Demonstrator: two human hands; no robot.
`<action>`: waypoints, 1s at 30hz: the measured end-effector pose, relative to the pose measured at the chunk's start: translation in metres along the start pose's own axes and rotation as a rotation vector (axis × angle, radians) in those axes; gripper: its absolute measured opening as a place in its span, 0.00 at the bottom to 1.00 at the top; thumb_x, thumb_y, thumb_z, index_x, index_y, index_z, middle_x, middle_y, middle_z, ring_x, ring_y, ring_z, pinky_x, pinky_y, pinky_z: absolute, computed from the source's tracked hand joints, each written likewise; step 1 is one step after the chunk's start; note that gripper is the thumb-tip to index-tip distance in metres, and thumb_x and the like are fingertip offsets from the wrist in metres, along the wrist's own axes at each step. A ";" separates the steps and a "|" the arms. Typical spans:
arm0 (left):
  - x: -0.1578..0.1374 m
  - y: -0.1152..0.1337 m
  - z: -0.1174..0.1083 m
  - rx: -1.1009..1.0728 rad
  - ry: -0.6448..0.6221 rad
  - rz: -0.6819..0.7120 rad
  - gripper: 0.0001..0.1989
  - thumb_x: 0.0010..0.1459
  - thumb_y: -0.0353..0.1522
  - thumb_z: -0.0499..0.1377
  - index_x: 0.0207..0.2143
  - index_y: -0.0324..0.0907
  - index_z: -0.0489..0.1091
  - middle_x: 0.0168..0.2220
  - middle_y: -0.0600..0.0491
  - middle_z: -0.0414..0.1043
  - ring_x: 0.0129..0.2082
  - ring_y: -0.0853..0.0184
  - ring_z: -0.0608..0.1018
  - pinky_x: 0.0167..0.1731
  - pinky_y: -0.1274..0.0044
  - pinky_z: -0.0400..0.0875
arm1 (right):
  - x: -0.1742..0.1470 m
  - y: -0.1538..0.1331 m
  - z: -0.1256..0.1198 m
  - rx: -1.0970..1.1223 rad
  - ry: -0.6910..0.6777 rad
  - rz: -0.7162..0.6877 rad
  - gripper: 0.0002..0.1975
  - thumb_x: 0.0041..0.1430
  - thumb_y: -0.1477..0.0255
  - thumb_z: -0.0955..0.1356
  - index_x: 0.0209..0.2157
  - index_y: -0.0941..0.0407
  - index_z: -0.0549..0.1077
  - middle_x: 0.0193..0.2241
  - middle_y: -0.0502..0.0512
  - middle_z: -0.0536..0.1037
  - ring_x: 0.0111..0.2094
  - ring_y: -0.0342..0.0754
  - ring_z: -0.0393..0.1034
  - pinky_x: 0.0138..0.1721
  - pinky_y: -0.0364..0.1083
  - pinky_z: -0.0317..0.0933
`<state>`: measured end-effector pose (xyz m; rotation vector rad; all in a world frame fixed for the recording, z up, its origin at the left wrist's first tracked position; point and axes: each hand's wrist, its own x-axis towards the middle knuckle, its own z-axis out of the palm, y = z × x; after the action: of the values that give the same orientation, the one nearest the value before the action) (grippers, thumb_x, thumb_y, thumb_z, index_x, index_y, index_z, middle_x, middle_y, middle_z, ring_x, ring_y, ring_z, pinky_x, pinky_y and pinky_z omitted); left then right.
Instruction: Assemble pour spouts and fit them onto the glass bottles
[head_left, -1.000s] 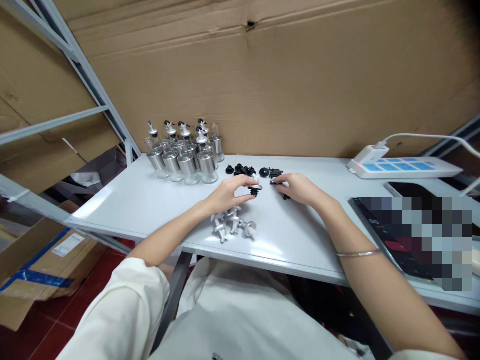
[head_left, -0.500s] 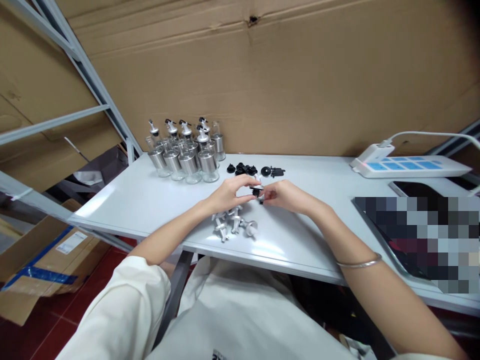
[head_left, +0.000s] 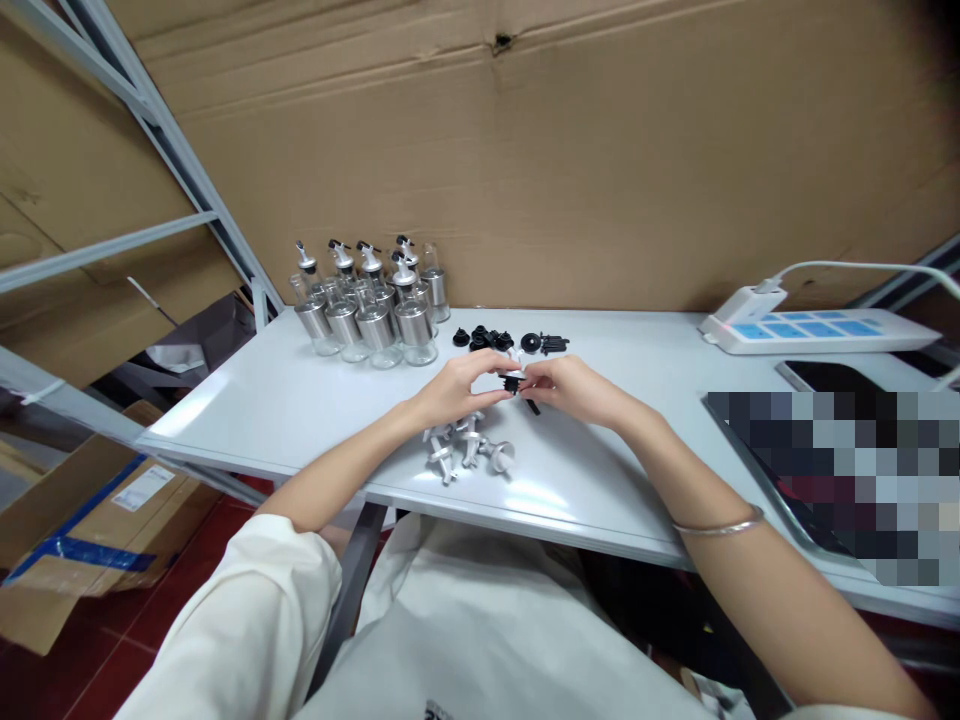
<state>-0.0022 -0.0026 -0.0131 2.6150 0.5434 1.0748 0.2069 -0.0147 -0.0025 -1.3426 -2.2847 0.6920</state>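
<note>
Above the table's middle: both hands are meeting around one small pourer top [head_left: 513, 384], which is hanging just clear of the white table [head_left: 637, 480], its black ribbed plug pointing down and its silver disc facing up.
Left hand: the left hand [head_left: 455, 388] is pinching the pourer top between thumb and fingers, from its left side.
Right hand: the right hand [head_left: 568, 388] is closing its fingertips on a thin black piece [head_left: 533, 408], which is poking out below them; they are sitting right against the pourer top, though whether they are pressing on it I cannot tell.
Silver spouts: a loose cluster of silver spouts [head_left: 471, 445] is lying nearer the table's front edge, below the left hand.
Black parts: black stoppers [head_left: 487, 339] are sitting behind the hands, with a black ring [head_left: 530, 343] and flat black strips [head_left: 556, 344] lying to their right.
Bottles: glass bottles [head_left: 375, 325] with steel bands are standing at back left, some wearing pourer tops.
Power strip: a white power strip [head_left: 892, 332] is resting at back right.
</note>
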 end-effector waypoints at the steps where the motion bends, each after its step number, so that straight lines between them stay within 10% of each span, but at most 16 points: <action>1: 0.000 0.000 0.000 0.001 -0.001 0.000 0.15 0.57 0.33 0.60 0.46 0.37 0.68 0.41 0.46 0.75 0.40 0.68 0.77 0.40 0.75 0.72 | -0.001 -0.001 -0.001 0.033 0.010 0.008 0.06 0.52 0.74 0.64 0.24 0.56 0.72 0.21 0.52 0.77 0.24 0.44 0.68 0.28 0.42 0.58; 15: 0.000 -0.001 -0.001 -0.003 -0.041 0.059 0.14 0.60 0.30 0.57 0.48 0.39 0.69 0.45 0.45 0.74 0.45 0.68 0.76 0.47 0.74 0.71 | -0.002 0.002 -0.015 0.397 0.386 -0.001 0.18 0.50 0.60 0.69 0.36 0.58 0.80 0.28 0.55 0.76 0.23 0.43 0.66 0.26 0.45 0.61; 30: 0.001 0.000 -0.002 -0.044 -0.132 0.015 0.15 0.61 0.28 0.54 0.50 0.42 0.68 0.48 0.46 0.71 0.47 0.68 0.75 0.49 0.72 0.70 | -0.005 -0.003 -0.022 0.585 0.492 0.006 0.14 0.43 0.63 0.74 0.31 0.58 0.79 0.25 0.54 0.79 0.28 0.46 0.71 0.36 0.48 0.68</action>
<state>-0.0034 -0.0023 -0.0108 2.6324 0.4662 0.9002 0.2191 -0.0157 0.0166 -1.0801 -1.5314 0.8356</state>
